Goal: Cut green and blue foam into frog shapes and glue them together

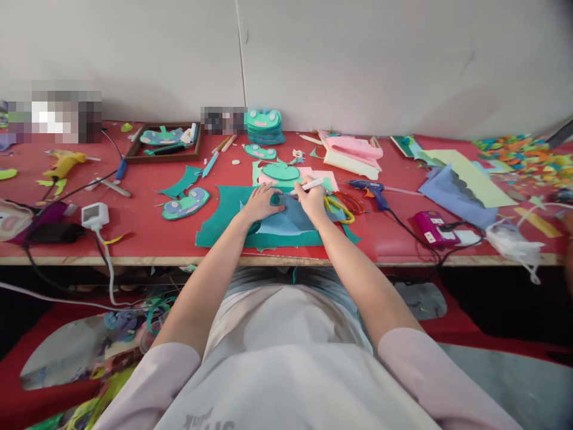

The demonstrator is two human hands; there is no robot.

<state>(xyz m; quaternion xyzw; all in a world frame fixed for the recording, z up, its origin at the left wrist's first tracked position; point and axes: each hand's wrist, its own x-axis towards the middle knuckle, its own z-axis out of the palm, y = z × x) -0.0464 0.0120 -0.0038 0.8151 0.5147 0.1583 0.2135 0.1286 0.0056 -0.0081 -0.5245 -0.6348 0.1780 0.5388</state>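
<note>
My left hand (261,204) lies flat, fingers apart, pressing on a light blue sheet (286,222) and a small dark green piece at its fingertips. Under the blue sheet is a larger teal green sheet (219,221), felt or foam by its look. In my right hand (314,202) is a white pen (308,184), its tip low over the blue sheet close to my left fingers. Just beyond both hands lies a rounded green cutout (280,172) on pink and green scraps. Scissors with yellow handles (339,210) rest right beside my right hand.
A blue glue gun (370,190) and a purple power strip (433,229) with cables lie to the right. On the left are a frog-like cutout (185,203), a wooden tray (163,157) and a yellow glue gun (62,164). Stacked frog-face pieces (264,126) stand by the wall.
</note>
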